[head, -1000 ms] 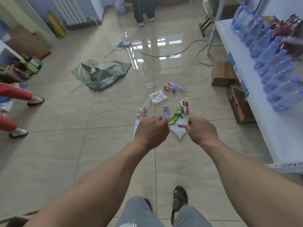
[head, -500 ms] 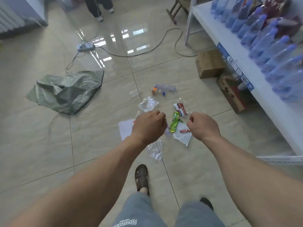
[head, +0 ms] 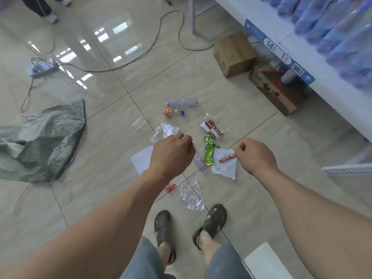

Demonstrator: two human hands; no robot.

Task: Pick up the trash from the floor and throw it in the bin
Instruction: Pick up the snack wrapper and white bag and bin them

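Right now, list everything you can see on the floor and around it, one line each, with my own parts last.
plastic bottles: two, clear, one orange-labelled, beyond the litter
clear cup: one, left of the bottles
clear bag: one, by the left hand
red and white wrapper: one, centre
green wrapper: one, between the hands
white packet: one, red strip, near the right hand
white paper: one, under the left forearm
crumpled clear film: one, before the sandals
grey-green sack: one, left
cardboard boxes: two, brown, under the shelf
shelf: white, blue bottles, right
sandals: two, dark
hands: left, right, both curled, holding nothing visible
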